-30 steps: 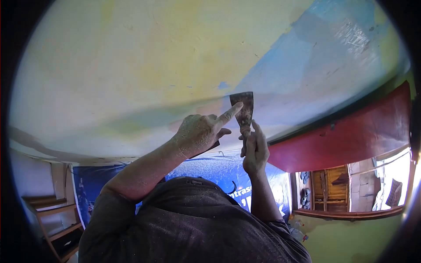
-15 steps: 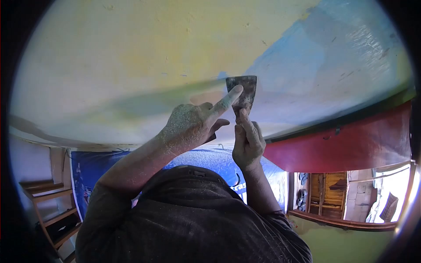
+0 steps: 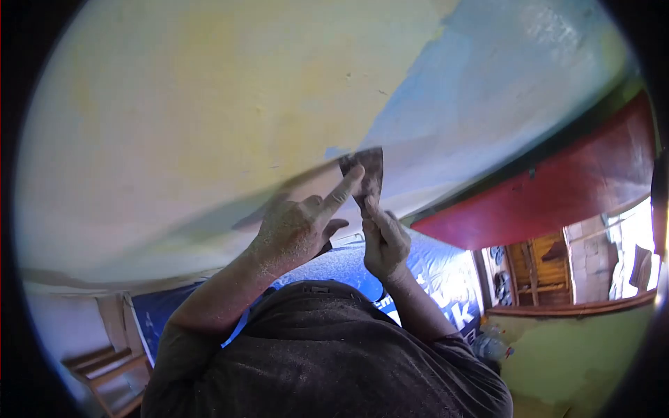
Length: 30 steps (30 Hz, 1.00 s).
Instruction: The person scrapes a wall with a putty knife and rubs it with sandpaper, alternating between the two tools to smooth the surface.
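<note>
My right hand (image 3: pixel 387 244) is closed round the lower end of a putty knife (image 3: pixel 372 174), its dark, smeared blade pointing up against the painted surface. My left hand (image 3: pixel 289 226), coated in pale dust, reaches in from the left. Its index finger is stretched out and rests on the face of the blade. The left thumb sticks out to the right, and a dark sliver shows beneath it in the curled hand; what it belongs to is hidden. A small blue paint patch (image 3: pixel 333 151) sits just left of the blade's top edge.
The broad surface (image 3: pixel 209 104) overhead carries cream, yellow and blue paint. A red panel (image 3: pixel 550 177) hangs at right, above an opening with a wooden ledge (image 3: pixel 571 308). Behind my body is a blue printed banner (image 3: pixel 435 279); wooden shelving (image 3: pixel 108 369) stands lower left.
Both hands and the putty knife now sit lower and slightly left in view, as the camera has tilted. The left index finger still rests on the blade.
</note>
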Motion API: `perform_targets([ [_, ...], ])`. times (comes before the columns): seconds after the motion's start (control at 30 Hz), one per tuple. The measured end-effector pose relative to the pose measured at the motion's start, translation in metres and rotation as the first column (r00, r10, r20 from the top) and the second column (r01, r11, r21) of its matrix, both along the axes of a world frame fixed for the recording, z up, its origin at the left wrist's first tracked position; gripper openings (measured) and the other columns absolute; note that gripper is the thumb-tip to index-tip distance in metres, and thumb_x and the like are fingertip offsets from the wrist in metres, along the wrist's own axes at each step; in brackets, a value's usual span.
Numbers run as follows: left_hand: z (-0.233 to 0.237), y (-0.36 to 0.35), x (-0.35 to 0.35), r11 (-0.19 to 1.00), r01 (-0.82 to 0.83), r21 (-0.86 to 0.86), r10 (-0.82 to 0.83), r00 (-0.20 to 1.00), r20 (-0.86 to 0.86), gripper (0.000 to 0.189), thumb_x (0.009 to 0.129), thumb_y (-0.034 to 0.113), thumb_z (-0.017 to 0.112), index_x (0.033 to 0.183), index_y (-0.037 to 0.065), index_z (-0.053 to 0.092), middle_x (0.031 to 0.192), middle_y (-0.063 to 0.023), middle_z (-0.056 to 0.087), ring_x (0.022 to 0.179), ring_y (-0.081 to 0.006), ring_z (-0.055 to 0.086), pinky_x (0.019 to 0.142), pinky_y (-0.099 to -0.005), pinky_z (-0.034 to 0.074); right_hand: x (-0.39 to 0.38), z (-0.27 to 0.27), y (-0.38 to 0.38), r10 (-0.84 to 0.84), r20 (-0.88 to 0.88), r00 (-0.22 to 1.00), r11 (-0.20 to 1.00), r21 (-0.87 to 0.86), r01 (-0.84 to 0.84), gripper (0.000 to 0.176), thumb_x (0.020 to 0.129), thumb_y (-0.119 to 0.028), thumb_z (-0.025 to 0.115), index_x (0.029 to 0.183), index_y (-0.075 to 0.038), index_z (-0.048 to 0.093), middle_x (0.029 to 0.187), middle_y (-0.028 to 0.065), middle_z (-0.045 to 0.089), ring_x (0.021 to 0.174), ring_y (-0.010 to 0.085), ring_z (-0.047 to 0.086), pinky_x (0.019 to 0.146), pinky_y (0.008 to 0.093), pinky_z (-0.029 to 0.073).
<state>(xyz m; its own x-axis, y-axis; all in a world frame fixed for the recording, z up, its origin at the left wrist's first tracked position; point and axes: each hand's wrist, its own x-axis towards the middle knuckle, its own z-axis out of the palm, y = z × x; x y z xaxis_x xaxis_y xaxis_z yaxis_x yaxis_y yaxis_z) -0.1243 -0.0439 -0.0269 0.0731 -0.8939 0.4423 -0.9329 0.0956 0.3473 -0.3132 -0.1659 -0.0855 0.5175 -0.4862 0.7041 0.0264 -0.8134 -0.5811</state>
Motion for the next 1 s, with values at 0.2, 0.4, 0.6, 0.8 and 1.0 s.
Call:
perform_targets([
  [0.2,0.014,-0.001,0.006,0.99,0.055,0.13,-0.056,0.998,0.009,0.106,0.096,0.035,0.086,0.181,0.019,0.025,0.087,-0.0145,0.077,0.075,-0.0328,0.077,0.071,-0.0473,0.062,-0.001,-0.004,0.018,-0.077,0.071,0.994,0.993,0.1,0.07,0.047,0.103,0.007,0.071,0.148,-0.004,0.072,0.1,0.0181,0.079,0.082,0.0249,0.077,0.072,0.0348,0.06],
  [0.4,0.033,-0.001,0.019,0.985,0.111,0.129,-0.099,0.99,-0.099,0.106,0.097,0.034,0.087,0.181,0.017,0.023,0.08,-0.0169,0.075,0.073,-0.0365,0.078,0.069,-0.0502,0.062,0.018,0.011,0.023,-0.09,0.107,0.99,0.984,0.165,0.071,0.048,0.102,0.008,0.073,0.148,-0.004,0.072,0.1,0.0159,0.08,0.083,0.0221,0.076,0.073,0.034,0.06],
  [0.6,0.028,-0.002,0.03,0.948,0.157,0.278,-0.175,0.984,0.039,0.106,0.099,0.035,0.085,0.18,0.01,0.021,0.079,-0.0176,0.074,0.073,-0.0363,0.078,0.069,-0.0516,0.061,0.013,-0.007,0.044,-0.103,0.095,0.99,0.92,0.387,0.059,0.044,0.106,0.004,0.071,0.15,-0.005,0.071,0.112,0.0169,0.082,0.1,0.0213,0.08,0.087,0.0344,0.063],
  [0.8,0.029,-0.002,0.028,0.936,0.203,0.287,-0.202,0.979,-0.033,0.11,0.099,0.034,0.086,0.181,0.01,0.017,0.08,-0.0192,0.075,0.075,-0.0356,0.079,0.07,-0.0499,0.062,0.014,-0.011,0.056,-0.148,0.065,0.987,0.894,0.435,0.106,0.042,0.108,0.002,0.069,0.15,-0.004,0.07,0.116,0.018,0.082,0.105,0.0218,0.08,0.09,0.0349,0.063],
  [1.0,0.033,-0.002,0.029,0.962,0.209,0.174,-0.189,0.974,-0.124,0.113,0.098,0.029,0.087,0.181,0.009,0.014,0.084,-0.021,0.077,0.081,-0.0379,0.081,0.074,-0.0493,0.063,0.029,0.011,0.044,-0.118,0.172,0.978,0.918,0.394,0.041,0.042,0.109,0.003,0.068,0.15,-0.002,0.07,0.111,0.0149,0.081,0.089,0.0147,0.074,0.081,0.031,0.06],
])
